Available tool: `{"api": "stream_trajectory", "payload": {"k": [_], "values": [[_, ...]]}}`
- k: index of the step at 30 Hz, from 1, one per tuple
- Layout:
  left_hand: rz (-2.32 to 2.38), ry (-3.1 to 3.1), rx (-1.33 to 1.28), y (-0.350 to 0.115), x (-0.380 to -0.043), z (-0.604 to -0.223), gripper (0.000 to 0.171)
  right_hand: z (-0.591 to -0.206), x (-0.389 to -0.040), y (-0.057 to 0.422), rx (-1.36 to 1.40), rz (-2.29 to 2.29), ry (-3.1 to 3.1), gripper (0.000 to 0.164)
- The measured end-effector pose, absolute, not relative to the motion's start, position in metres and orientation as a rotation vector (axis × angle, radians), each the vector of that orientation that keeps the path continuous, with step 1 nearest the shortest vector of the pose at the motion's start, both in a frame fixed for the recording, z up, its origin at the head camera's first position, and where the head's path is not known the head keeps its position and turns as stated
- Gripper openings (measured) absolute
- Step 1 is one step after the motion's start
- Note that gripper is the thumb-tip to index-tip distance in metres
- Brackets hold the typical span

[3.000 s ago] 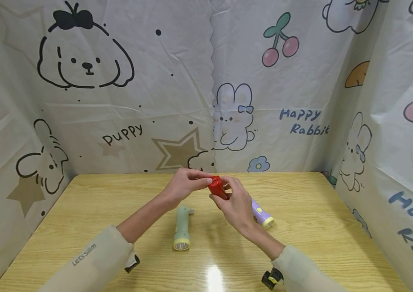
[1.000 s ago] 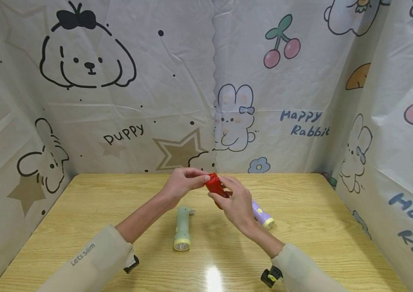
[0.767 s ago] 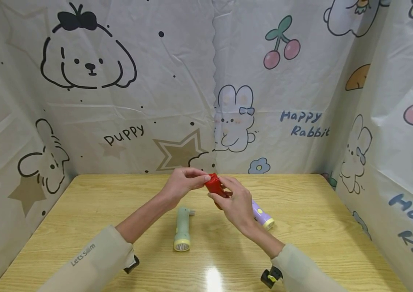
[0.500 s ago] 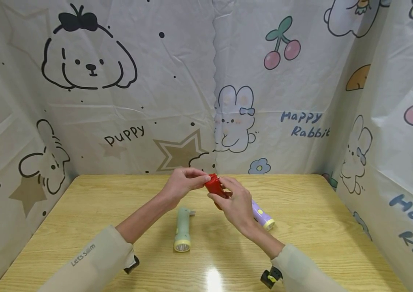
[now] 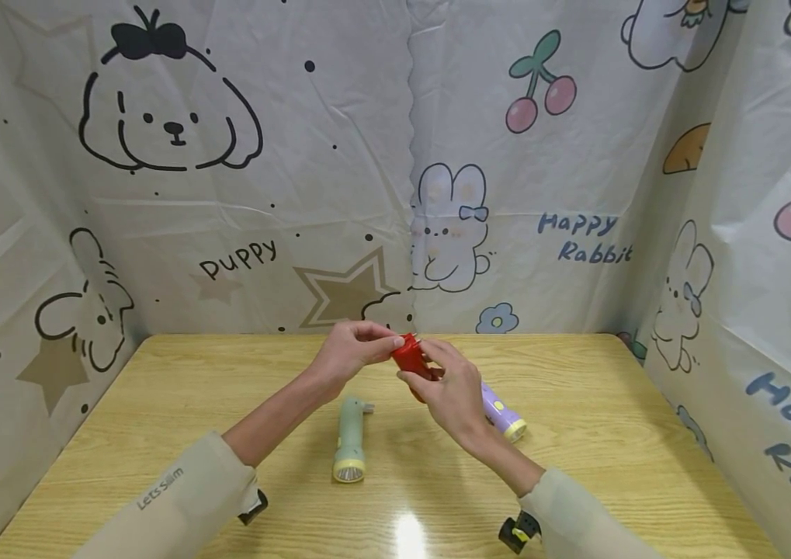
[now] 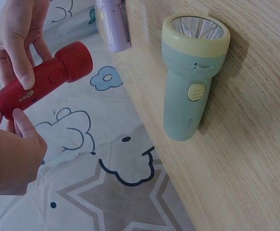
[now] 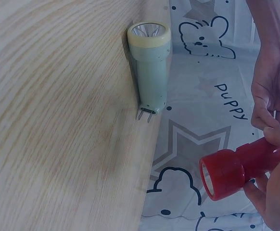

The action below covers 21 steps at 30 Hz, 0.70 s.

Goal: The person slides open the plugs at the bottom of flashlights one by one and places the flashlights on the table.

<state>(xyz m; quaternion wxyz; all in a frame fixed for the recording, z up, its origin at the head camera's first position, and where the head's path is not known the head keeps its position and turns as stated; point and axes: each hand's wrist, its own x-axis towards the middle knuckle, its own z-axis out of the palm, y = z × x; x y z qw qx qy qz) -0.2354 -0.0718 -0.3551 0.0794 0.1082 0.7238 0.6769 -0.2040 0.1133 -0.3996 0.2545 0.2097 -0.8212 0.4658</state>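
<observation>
A red flashlight (image 5: 411, 357) is held up above the table by both hands. My right hand (image 5: 454, 392) grips its body between thumb and fingers. At the tail end, my left hand (image 5: 346, 357) pinches it with thumb and fingertips, where small light prongs seem to stick out in the head view. The flashlight's head and oval button show in the left wrist view, and its lens rim shows in the right wrist view. Below the hands lies a green flashlight (image 5: 349, 442) with a yellow rim, its two plug prongs folded out. Partly hidden behind my right hand is a purple flashlight (image 5: 503, 411).
The wooden table (image 5: 262, 497) carries the green and purple flashlights. A printed cloth (image 5: 339, 155) with cartoon animals hangs behind the table and along both sides.
Over three seconds the red flashlight has tilted and shifted slightly left in my hands; light prongs now seem visible at its tail. The other flashlights have stayed put.
</observation>
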Motion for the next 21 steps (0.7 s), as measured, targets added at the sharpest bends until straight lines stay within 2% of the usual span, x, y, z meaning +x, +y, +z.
{"api": "stream_trajectory", "payload": {"k": [21], "values": [[2.015,2.196,0.271,-0.0708,-0.2342,-0.3587,0.022,-0.3996,-0.2030,0.1110,0.571,1.260,-2.278,0.036]]}}
